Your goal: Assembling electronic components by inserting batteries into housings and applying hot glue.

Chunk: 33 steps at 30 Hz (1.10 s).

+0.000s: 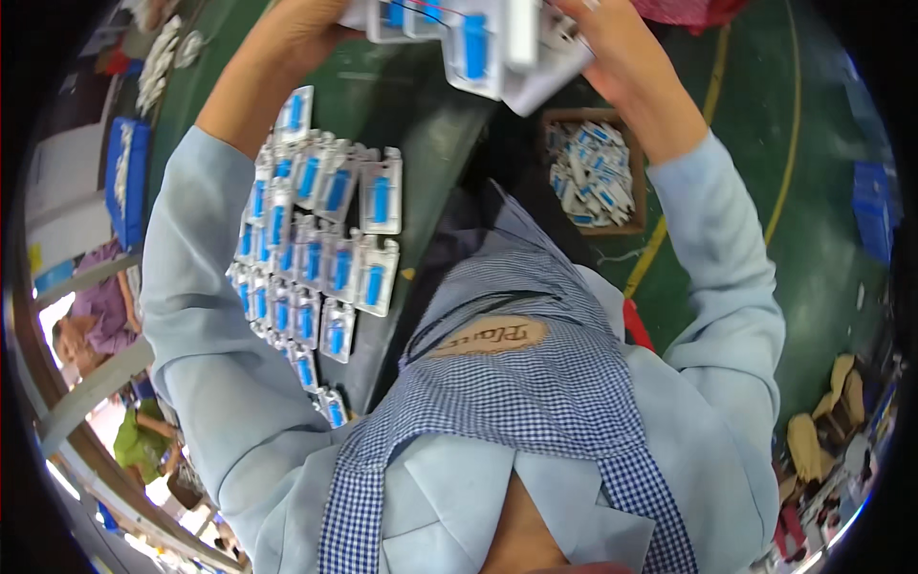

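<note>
At the top edge, several white plastic casings with blue cylinders (pixel 473 53) are held together between my two hands, with thin red and black wires across them. My right hand (pixel 617 43) is closed around their right end, its fingers partly cut off by the frame. My left hand (pixel 304 21) grips the left end, and its fingertips are mostly out of view. Below my left hand, rows of similar casings with blue cylinders (pixel 314 258) lie close together on the dark green table (pixel 421 182), partly covered by my left sleeve.
A cardboard box (pixel 639 196) full of white and blue pieces stands on the floor, right of the table. Blue bins (pixel 126 182) are at the far left, another blue bin (pixel 872 206) at the right. Other people (pixel 100 306) sit at the left. Yellow lines cross the green floor.
</note>
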Motion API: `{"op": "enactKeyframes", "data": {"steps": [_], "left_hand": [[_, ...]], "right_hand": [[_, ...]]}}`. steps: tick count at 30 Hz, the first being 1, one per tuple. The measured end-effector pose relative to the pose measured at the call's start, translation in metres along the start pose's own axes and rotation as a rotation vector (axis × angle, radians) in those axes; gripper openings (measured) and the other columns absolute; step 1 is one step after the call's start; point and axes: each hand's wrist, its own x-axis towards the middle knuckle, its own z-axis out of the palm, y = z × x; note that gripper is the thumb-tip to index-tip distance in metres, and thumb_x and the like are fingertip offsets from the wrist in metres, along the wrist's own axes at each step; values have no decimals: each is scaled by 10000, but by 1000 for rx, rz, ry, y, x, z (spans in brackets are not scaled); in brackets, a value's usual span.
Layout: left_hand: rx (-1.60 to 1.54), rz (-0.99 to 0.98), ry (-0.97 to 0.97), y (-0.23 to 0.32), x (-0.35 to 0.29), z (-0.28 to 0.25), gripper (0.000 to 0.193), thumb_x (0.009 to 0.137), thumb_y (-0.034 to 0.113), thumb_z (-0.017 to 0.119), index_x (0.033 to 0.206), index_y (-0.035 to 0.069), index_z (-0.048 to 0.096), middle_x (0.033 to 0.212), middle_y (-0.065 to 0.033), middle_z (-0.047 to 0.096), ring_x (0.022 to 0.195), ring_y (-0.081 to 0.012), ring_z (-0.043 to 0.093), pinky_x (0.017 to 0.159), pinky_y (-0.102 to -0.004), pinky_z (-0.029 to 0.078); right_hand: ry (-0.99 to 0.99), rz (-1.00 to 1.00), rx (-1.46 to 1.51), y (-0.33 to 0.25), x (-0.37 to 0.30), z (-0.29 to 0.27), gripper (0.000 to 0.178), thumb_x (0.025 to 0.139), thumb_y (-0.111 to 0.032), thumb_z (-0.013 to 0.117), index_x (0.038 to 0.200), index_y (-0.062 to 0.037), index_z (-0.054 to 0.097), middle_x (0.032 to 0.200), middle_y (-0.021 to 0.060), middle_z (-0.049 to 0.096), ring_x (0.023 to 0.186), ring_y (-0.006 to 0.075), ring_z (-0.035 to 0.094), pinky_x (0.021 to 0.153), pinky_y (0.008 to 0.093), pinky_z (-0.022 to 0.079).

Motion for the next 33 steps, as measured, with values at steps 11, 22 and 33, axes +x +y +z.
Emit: {"op": "enactKeyframes", "data": {"steps": [11,22,33], "left_hand": [[305,-573,-188,-151,40,210,907,680,486,807,1263,-86,412,1126,-263,579,1009,-393,611,749,-515,523],[337,-319,-357,-40,-15,103,465,914,274,604,1302,33,517,1072,-84,666,948,-162,651,842,-276,500],[1632,-213,387,-20,-125,-190,834,705,489,772,1321,-3,500,1370,-229,473,1281,-335,449,1056,-377,367]], "right_hand": [[688,435,165,79,-209,-262,520,889,-144,657,1342,-78,410,1165,100,603,992,216,627,825,402,553],[746,754,-389,150,-186,-297,673,852,-276,679,1400,-34,372,1231,145,560,1000,212,613,638,304,520],[7,-267,-1397,77,98,-70,669,813,-559,631,1213,-28,562,876,146,677,692,269,644,656,373,507]]}}
